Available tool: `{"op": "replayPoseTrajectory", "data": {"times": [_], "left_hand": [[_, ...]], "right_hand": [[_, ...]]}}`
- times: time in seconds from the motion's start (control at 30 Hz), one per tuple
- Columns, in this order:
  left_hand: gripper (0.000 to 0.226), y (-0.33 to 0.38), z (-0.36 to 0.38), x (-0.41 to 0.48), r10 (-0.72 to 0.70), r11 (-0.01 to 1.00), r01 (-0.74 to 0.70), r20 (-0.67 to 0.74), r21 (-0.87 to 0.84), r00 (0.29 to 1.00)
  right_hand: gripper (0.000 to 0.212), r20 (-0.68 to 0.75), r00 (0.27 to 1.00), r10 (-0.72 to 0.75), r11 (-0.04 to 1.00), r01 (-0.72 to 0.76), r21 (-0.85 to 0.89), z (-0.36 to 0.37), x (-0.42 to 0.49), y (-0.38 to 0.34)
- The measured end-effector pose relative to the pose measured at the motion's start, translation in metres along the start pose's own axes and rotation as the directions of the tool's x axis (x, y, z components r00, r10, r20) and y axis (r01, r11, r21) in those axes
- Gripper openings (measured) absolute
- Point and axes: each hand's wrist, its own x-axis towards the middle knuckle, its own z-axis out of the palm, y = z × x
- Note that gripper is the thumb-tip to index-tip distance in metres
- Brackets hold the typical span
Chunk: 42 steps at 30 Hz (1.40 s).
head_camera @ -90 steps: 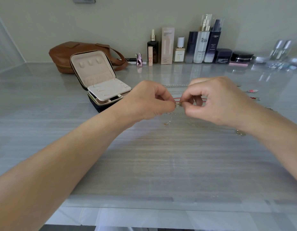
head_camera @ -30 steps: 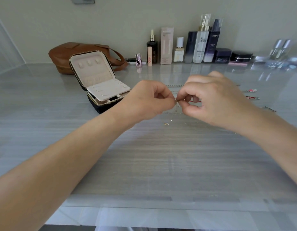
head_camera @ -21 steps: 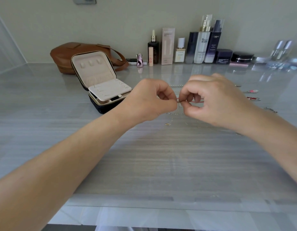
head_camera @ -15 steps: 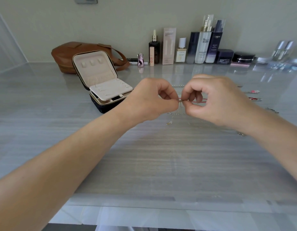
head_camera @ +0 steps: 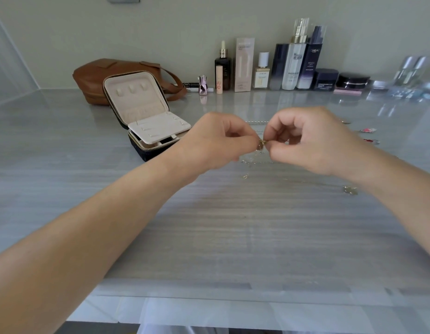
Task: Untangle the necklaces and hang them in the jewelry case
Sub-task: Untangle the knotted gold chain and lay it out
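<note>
Tabletop (head_camera: 209, 237) | left hand (head_camera: 216, 142), right hand (head_camera: 315, 141) still pinching necklace (head_camera: 262, 142)

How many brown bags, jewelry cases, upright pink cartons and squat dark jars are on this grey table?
Brown leather bag: 1
Open cream-lined zip jewelry case: 1
Tall pale pink cardboard carton: 1
Squat dark jars, one navy, one black: 2
Total: 5
</note>
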Motion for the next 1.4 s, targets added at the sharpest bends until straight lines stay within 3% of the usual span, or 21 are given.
{"op": "replayPoseTrajectory", "data": {"times": [0.17, 0.37, 0.63, 1.17, 1.4], "left_hand": [[0.02, 0.0015, -0.0011, -0.0009, -0.049, 0.998, 0.051, 0.037, -0.039, 0.998], [0.015, -0.0005, -0.0007, -0.001, -0.114, 0.989, 0.125, 0.13, -0.08, 0.985], [0.005, -0.0003, 0.0, -0.0008, -0.126, 0.99, 0.135, 0.168, -0.048, 0.978], [0.009, -0.0016, -0.0025, 0.0001, -0.1, 0.994, 0.105, 0.11, -0.039, 0.989], [0.018, -0.0019, -0.001, 0.0013, -0.1, 0.993, 0.105, 0.075, -0.057, 0.992]], "right_hand": [[0.024, 0.079, 0.99, 0.114, 0.976, -0.126, 0.177, -0.0045, 0.0031, 0.0021], [0.024, 0.19, 0.958, 0.216, 0.85, -0.28, 0.447, -0.0072, 0.0026, -0.001], [0.025, 0.19, 0.964, 0.187, 0.864, -0.254, 0.435, -0.0064, 0.0025, -0.0007], [0.017, 0.208, 0.955, 0.213, 0.867, -0.282, 0.41, -0.006, 0.0014, 0.0008], [0.012, 0.382, 0.881, 0.278, 0.854, -0.409, 0.321, -0.0068, 0.0002, 0.0017]]}}
